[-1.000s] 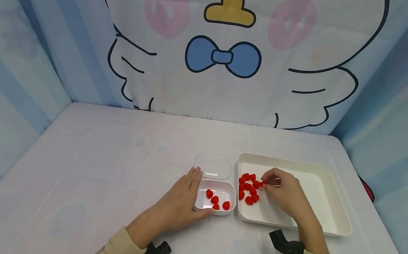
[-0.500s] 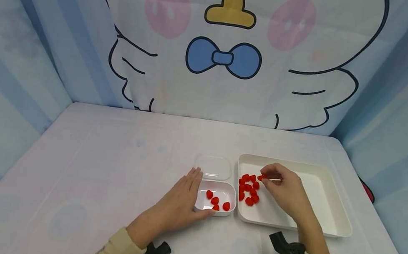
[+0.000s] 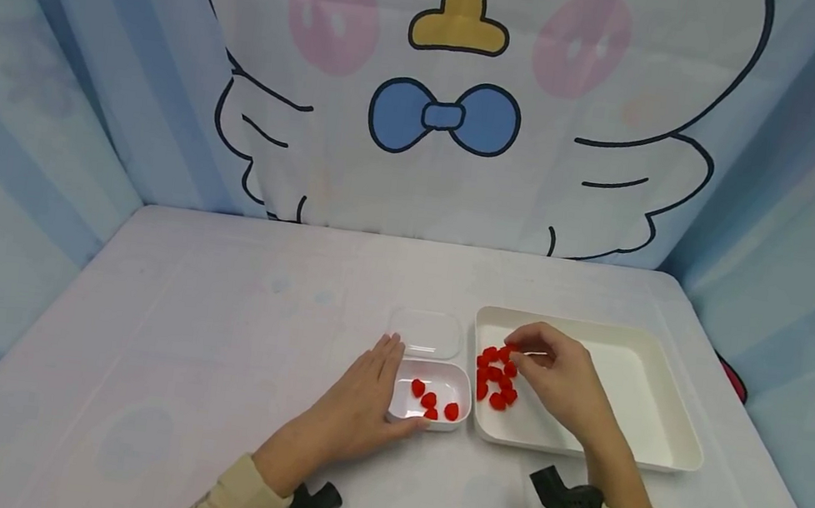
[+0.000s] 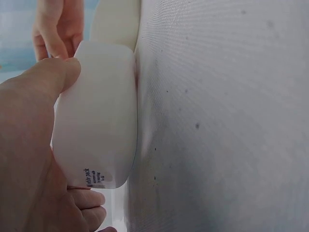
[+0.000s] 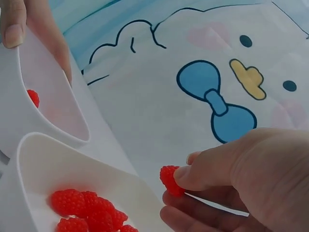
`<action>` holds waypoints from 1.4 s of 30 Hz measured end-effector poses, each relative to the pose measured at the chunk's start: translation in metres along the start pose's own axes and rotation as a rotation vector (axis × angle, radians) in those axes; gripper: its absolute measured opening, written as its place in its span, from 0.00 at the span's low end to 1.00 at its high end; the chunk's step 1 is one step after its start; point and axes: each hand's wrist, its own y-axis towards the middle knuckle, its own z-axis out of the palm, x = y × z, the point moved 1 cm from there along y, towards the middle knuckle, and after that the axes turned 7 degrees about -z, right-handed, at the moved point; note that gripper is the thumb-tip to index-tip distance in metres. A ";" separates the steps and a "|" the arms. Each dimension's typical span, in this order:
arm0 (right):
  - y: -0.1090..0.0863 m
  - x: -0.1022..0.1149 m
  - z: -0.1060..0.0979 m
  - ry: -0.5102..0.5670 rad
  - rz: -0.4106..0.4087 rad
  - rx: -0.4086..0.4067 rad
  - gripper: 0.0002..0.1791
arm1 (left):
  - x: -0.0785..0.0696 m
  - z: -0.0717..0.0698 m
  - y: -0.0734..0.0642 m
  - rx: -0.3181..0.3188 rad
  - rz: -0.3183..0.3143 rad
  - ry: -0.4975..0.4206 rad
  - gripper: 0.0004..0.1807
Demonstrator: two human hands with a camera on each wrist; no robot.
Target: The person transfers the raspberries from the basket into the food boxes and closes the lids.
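My left hand (image 3: 356,403) steadies a small white plastic box (image 3: 451,383), thumb over its near rim and fingers along its left side. Several red raspberries (image 3: 428,400) lie inside. In the left wrist view, the box wall (image 4: 99,111) carries small dark print, and the thumb presses its rim. My right hand (image 3: 565,381) pinches one raspberry (image 5: 170,180) between thumb and index finger, above the left part of a cream tray (image 3: 626,388). More raspberries (image 5: 99,212) are clustered there, close below the fingertips.
A clear lid (image 3: 432,335) lies right behind the box. The tray's left wall stands close against the box's right side. Black wrist mounts (image 3: 317,503) sit on both forearms. Behind the white table (image 3: 217,333) hangs a curtain (image 3: 446,183) with a cartoon print.
My right hand has moved left over the tray with the pinched raspberry, toward the cluster's back edge. The left hand and the box have stayed in place.
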 end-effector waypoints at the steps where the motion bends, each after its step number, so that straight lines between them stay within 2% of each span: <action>1: 0.000 0.001 0.002 0.004 -0.001 0.004 0.12 | 0.000 0.000 0.000 0.003 -0.001 0.001 0.58; 12: 0.000 0.016 0.015 0.041 -0.059 0.031 0.11 | 0.001 -0.001 0.000 0.000 0.006 0.001 0.57; 21: -0.001 0.028 0.028 0.098 -0.094 0.083 0.10 | 0.003 -0.002 0.000 -0.003 0.013 0.009 0.57; 30: 0.000 0.035 0.044 0.117 -0.158 0.123 0.10 | 0.003 -0.002 0.000 -0.019 0.023 0.017 0.57; 42: -0.004 0.039 0.067 0.170 -0.178 0.192 0.11 | 0.003 0.001 0.000 -0.007 0.013 0.021 0.57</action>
